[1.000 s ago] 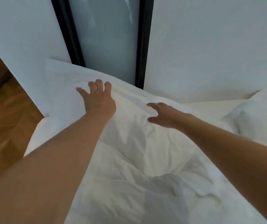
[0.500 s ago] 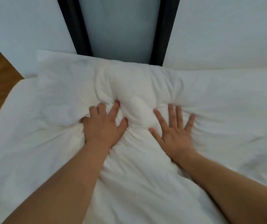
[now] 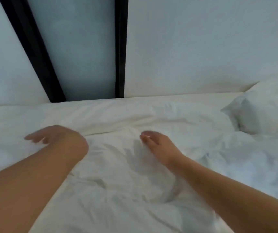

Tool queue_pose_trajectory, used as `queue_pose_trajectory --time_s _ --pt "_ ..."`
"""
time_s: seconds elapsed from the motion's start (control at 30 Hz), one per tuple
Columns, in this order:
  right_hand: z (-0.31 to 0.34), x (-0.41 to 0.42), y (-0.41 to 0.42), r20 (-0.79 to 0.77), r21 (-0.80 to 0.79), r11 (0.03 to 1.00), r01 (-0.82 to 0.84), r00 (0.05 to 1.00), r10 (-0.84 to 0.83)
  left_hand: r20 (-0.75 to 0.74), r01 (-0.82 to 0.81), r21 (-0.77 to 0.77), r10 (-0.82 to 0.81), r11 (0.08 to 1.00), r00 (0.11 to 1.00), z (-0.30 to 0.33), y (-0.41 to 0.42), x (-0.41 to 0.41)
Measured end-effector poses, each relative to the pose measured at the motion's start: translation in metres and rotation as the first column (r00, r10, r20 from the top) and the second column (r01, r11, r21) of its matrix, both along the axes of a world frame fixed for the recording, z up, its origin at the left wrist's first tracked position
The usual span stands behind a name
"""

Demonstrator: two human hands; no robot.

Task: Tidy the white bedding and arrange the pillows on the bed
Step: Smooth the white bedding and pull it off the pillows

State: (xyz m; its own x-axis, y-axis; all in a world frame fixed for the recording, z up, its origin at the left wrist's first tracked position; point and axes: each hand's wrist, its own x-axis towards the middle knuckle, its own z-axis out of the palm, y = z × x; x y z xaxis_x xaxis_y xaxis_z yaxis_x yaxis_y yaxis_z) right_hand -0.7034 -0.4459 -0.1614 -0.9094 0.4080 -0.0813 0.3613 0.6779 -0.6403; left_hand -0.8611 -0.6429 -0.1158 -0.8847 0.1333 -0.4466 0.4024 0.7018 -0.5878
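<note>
A white duvet (image 3: 126, 182) covers the bed, creased in the middle. My left hand (image 3: 59, 140) is blurred, fingers stretched to the left, just above or on the duvet near its far edge. My right hand (image 3: 158, 147) lies with straight fingers on a fold of the duvet, holding nothing. A white pillow (image 3: 261, 111) lies crumpled at the far right against the wall. The white sheet (image 3: 185, 98) shows as a strip beyond the duvet.
A white wall (image 3: 202, 47) runs right behind the bed. A frosted glass panel (image 3: 77, 47) in a black frame (image 3: 120, 47) stands at the back left. More rumpled bedding (image 3: 252, 165) lies at the right.
Both hands pressed into a bunched part of the duvet half a second ago. They have lifted off and spread apart, the left sweeping leftward. The duvet now lies flatter.
</note>
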Motion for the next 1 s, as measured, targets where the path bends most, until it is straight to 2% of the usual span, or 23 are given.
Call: queue_pose_trajectory --time_s 0.03,0.07,0.1,0.13,0.2,0.27,0.33,0.43,0.53,0.6,0.67,0.7,0.83,0.87,1.0 --pt "0.017 0.018 0.041 -0.063 0.024 0.983 0.181 0.982 -0.179 -0.016 0.08 0.079 -0.079 0.994 0.997 0.016 0.039 0.007" --pt "0.028 0.039 0.086 -0.078 0.14 0.925 0.354 0.935 -0.346 -0.057 0.207 0.247 -0.199 0.947 0.978 0.026 0.077 0.014" --pt "0.031 0.065 0.128 -0.044 0.267 0.835 0.481 0.871 -0.488 -0.116 0.33 0.429 -0.311 0.841 0.943 0.036 0.111 0.026" --pt "0.023 0.094 0.157 0.039 0.396 0.735 0.55 0.79 -0.611 -0.163 0.415 0.558 -0.395 0.719 0.904 0.043 0.143 0.04" --pt "-0.024 0.142 0.175 0.161 0.551 0.633 0.543 0.675 -0.72 -0.208 0.491 0.684 -0.5 0.54 0.841 0.043 0.206 0.064" --pt "-0.08 0.163 0.163 0.152 0.579 0.63 0.518 0.69 -0.707 -0.196 0.461 0.747 -0.504 0.479 0.841 0.03 0.267 0.078" --pt "-0.107 0.163 0.164 0.068 0.589 0.613 0.526 0.724 -0.687 -0.121 0.378 0.793 -0.485 0.478 0.866 0.005 0.321 0.089" --pt "-0.112 0.153 0.187 -0.082 0.603 0.552 0.576 0.733 -0.675 -0.032 0.303 0.816 -0.486 0.492 0.873 -0.038 0.383 0.095" --pt "-0.122 0.152 0.189 -0.164 0.558 0.558 0.615 0.74 -0.652 0.048 0.245 0.86 -0.548 0.448 0.835 -0.065 0.425 0.094" --pt "-0.127 0.151 0.192 -0.19 0.542 0.566 0.621 0.747 -0.637 0.059 0.268 0.846 -0.58 0.461 0.813 -0.076 0.444 0.092" --pt "-0.129 0.15 0.197 -0.226 0.543 0.549 0.636 0.74 -0.634 0.006 0.353 0.82 -0.623 0.451 0.783 -0.087 0.454 0.094" --pt "-0.13 0.149 0.198 -0.246 0.542 0.537 0.646 0.733 -0.634 -0.054 0.404 0.816 -0.64 0.414 0.766 -0.09 0.454 0.096" --pt "-0.132 0.147 0.198 -0.303 0.497 0.542 0.678 0.721 -0.624 -0.305 0.58 0.795 -0.709 0.178 0.636 -0.092 0.433 0.113" --pt "-0.131 0.147 0.198 -0.298 0.484 0.55 0.681 0.719 -0.628 -0.312 0.585 0.796 -0.723 0.156 0.617 -0.09 0.427 0.118" --pt "-0.122 0.149 0.192 -0.248 0.475 0.583 0.659 0.736 -0.63 -0.235 0.599 0.778 -0.796 0.191 0.558 -0.084 0.401 0.13"
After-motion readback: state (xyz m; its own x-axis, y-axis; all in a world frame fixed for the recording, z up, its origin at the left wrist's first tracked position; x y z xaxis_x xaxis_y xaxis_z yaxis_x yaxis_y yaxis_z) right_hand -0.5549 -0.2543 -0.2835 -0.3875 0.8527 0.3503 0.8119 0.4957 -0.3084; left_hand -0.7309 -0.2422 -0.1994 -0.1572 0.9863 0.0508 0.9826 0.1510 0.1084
